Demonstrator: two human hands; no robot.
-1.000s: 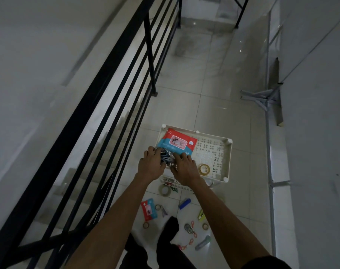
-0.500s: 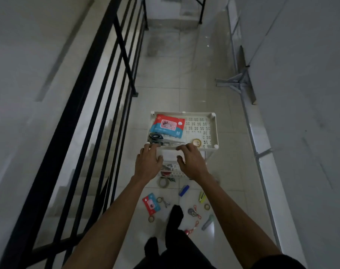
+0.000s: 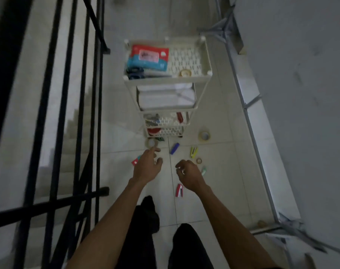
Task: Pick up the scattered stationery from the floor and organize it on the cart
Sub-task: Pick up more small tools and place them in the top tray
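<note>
A white tiered cart (image 3: 207, 55) stands ahead on the tiled floor. Its top tray holds a red-and-blue packet (image 3: 148, 57), dark scissors (image 3: 135, 73) and a small tape roll (image 3: 185, 73). Scattered on the floor lie a tape roll (image 3: 152, 143), a wide tape roll (image 3: 204, 135), a blue stapler (image 3: 174, 148), a yellow stapler (image 3: 193, 152), a small ring of tape (image 3: 199, 160), a pale green item (image 3: 203, 170), a red stapler (image 3: 179, 190) and a red card (image 3: 135, 161). My left hand (image 3: 147, 166) and right hand (image 3: 189, 175) hover above the floor items, fingers loosely curled, holding nothing.
A black stair railing (image 3: 74, 113) runs along the left, with steps descending beyond it. A grey wall and metal frame (image 3: 250, 113) border the right side. My dark-trousered legs (image 3: 146, 220) stand below the hands.
Both hands have left the cart's top tray and dropped toward the floor items. The scissors now lie on the top tray. The view has tilted downward.
</note>
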